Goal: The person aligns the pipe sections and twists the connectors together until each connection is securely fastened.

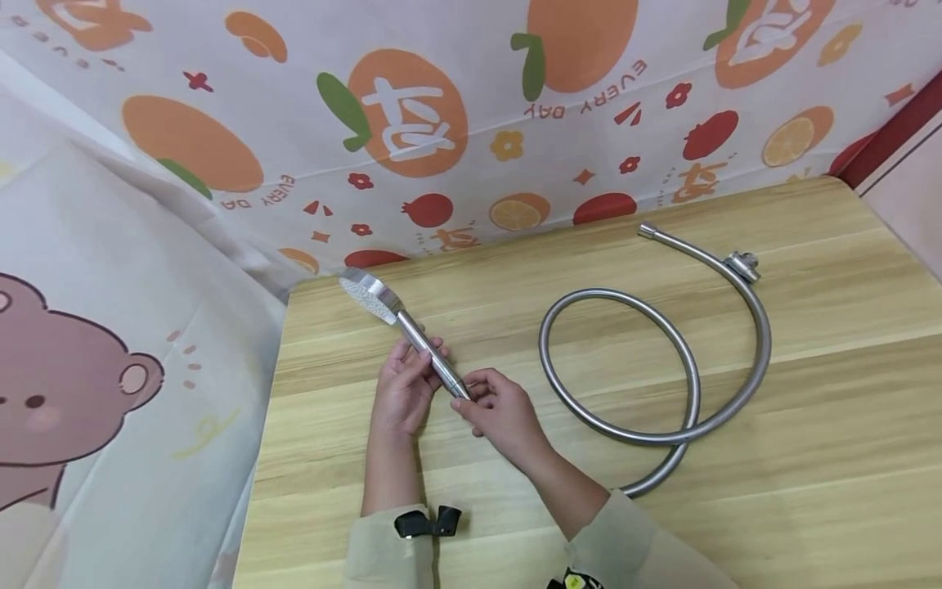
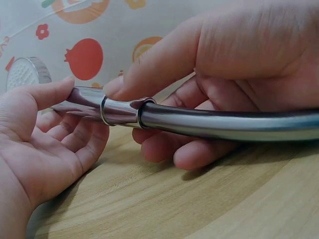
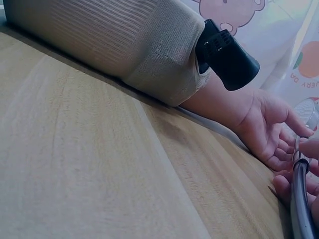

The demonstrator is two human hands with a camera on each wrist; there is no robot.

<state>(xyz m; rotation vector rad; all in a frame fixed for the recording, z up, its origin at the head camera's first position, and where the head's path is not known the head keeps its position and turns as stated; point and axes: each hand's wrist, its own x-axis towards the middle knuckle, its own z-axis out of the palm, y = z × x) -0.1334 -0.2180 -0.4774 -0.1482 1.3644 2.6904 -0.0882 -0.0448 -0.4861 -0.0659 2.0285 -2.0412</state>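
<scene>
A beige sleeve [image 1: 618, 536] leads to the right hand [image 1: 511, 421], thumb and fingers clamped on the end of the grey hose [image 2: 229, 124] where it meets the shower head [image 1: 374, 292]. The left hand [image 1: 403, 397] curls its fingers round the handle [image 1: 446, 374] above the wooden table [image 1: 824, 409]. Patterned cloth [image 1: 486, 106] behind reads "EVERY DAY".

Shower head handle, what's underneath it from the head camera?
Under the shower head handle is part of the left hand, visible on both sides of it, with the wooden tabletop below. Whatever sits directly beneath the handle is covered and can't be seen.
</scene>
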